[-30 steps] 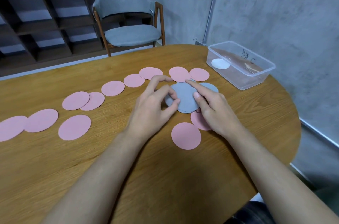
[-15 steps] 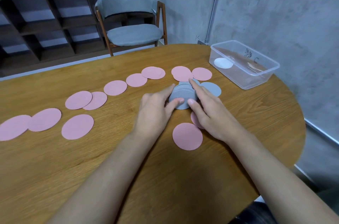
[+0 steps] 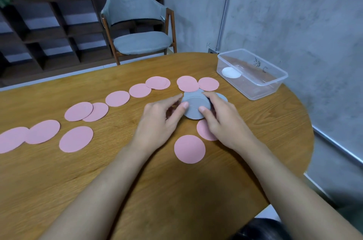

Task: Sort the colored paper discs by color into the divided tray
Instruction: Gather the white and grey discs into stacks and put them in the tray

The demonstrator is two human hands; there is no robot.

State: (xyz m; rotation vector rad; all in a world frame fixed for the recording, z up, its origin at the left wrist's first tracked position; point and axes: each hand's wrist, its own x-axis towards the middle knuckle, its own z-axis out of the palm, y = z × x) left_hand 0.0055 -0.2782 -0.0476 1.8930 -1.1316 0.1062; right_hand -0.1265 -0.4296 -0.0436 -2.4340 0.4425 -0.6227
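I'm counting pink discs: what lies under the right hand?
Only the left part of a pink disc shows on the table under the right hand, which grips the grey stack. The rest is covered, so further discs beneath cannot be ruled out.

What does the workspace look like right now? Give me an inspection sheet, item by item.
Surface: wooden table, rounded end at right.
Job's things: grey discs stacked between both hands; pink discs spread flat across the table, some overlapping; clear tray at far right holds one white disc.
Clutter: nothing seen.
Hands: left hand and right hand each pinch the grey discs' edges.
Cables: nothing seen.
Surroundings: grey chair, dark shelving, concrete wall with a pipe.
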